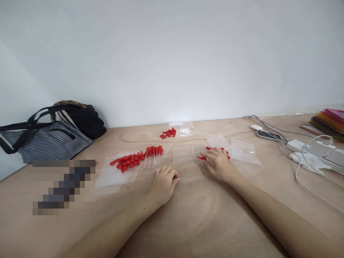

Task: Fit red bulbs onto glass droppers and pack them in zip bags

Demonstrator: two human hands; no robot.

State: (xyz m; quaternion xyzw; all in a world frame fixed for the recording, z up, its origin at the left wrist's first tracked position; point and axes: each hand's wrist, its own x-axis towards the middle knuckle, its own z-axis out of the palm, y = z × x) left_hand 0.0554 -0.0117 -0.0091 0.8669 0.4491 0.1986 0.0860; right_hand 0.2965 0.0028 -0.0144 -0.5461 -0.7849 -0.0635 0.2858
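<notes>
My left hand (164, 184) is closed, pinching a thin clear dropper tube (184, 178) that sticks out to the right of the fingertips. My right hand (217, 163) reaches to the right of a row of clear tubes (185, 156). A red rubber bulb (201, 157) shows at its fingertips, and its fingers are bent around it. More red bulbs are partly hidden behind that hand. Left of centre, tubes capped with red bulbs (153, 150) lie side by side. Next to them a heap of red bulbs (127, 161) rests on a clear plastic bag (107, 177).
Farther back are a few small red bulbs (169, 133) and a bag of tubes (184, 131). Clear zip bags (245, 154) lie at right, near a power strip (317, 148) with cables. A striped bag (56, 141) stands at left; a blurred dark patch (67, 186) is in front.
</notes>
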